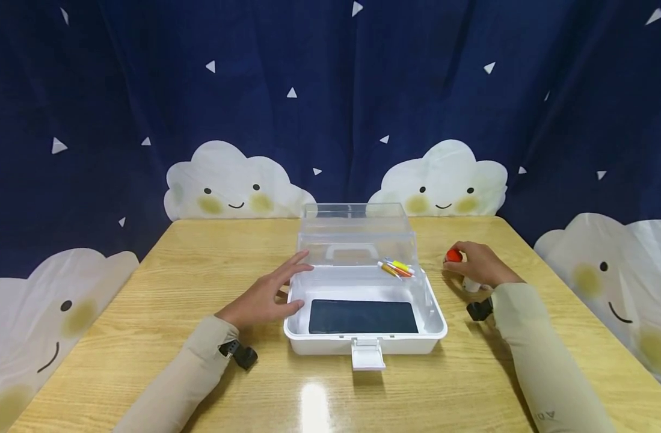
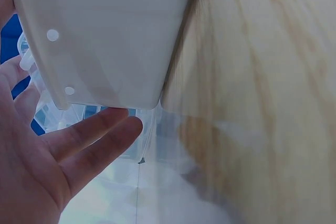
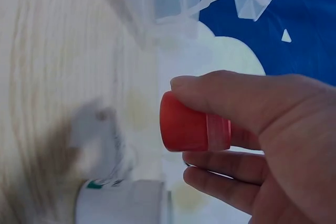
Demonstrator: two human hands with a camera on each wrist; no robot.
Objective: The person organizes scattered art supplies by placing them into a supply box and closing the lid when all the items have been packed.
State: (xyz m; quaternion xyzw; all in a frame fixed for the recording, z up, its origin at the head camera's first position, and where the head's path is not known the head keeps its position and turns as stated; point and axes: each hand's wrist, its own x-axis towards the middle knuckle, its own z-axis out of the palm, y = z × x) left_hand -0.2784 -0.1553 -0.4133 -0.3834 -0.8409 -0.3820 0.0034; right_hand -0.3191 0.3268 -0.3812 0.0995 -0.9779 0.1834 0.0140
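A white plastic box stands on the table with its clear lid raised at the back. Beside the box's left wall is my left hand, fingers spread and thumb near the rim; in the left wrist view its fingers are extended by the white wall, and contact is hard to tell. Right of the box, my right hand pinches a small red tapered piece, like a cap or tub, between thumb and fingers. Under that hand a white cylinder with green print sits on the table, partly covered in the head view.
Several colourful pens or crayons lie at the box's back right. A dark rectangular panel lies in its bottom. The front latch hangs outward. Behind the wooden table hangs a dark blue curtain with clouds.
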